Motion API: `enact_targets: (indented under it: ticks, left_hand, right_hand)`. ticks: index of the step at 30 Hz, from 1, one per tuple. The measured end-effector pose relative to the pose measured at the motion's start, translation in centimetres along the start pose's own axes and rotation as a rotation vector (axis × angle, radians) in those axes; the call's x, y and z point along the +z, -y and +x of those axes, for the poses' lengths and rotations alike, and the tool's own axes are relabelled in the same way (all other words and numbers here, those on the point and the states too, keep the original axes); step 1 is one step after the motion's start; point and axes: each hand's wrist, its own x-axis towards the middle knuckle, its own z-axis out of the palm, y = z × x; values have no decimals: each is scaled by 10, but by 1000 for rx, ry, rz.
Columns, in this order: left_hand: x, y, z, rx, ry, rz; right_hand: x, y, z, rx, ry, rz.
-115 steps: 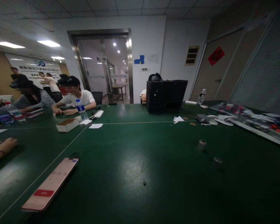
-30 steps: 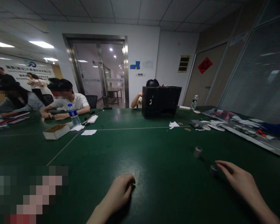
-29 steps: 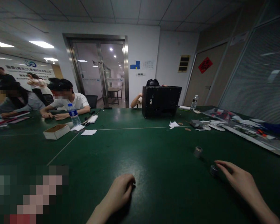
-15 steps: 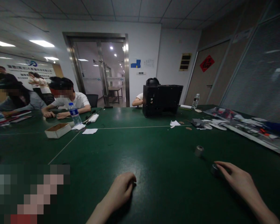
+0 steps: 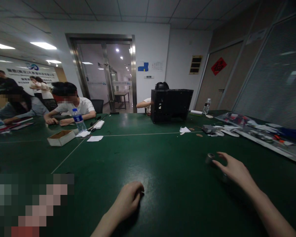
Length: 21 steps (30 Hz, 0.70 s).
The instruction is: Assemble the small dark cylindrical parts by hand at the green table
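The right hand (image 5: 234,170), right of frame, stands part-open at a metal cylinder (image 5: 209,159), contact unclear; the left (image 5: 128,199), lower centre, is curled, contents indiscernible.

"What stands just beside the open cardboard box (image 5: 61,141)?"
"A blue-capped plastic bottle (image 5: 78,120)."
"And farther right?"
"A black case (image 5: 172,106) partly hiding a person (image 5: 143,104); beyond, a red diamond-shaped paper (image 5: 218,66) on the wooden door (image 5: 212,92)."

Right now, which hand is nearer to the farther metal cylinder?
Right. The right hand is just beside the cylinder, thumb and forefinger parted; contact is unclear. The left hand is well to the cylinder's left, closer to the camera.
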Motion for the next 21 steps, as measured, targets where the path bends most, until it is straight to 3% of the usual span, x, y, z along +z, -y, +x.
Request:
enact_targets:
  ticks: [3,7,11,15,18,21]
  left_hand:
    - [0,0,0,-11,12,11]
    - [-1,0,1,-7,18,19]
    - [-1,1,1,-1,8,22]
    - [0,2,0,-5,13,19]
    - [0,1,0,-5,-5,7]
    - [-3,-2,0,-11,-20,-18]
  right_hand:
    - [3,20,26,-1,117,-67]
    - [10,29,45,26,237,-135]
    - [4,46,42,39,212,-70]
    - [-22,99,14,-133,137,78]
    - [-44,158,-27,-289,163,309]
    - [-52,213,-74,-490,222,540]
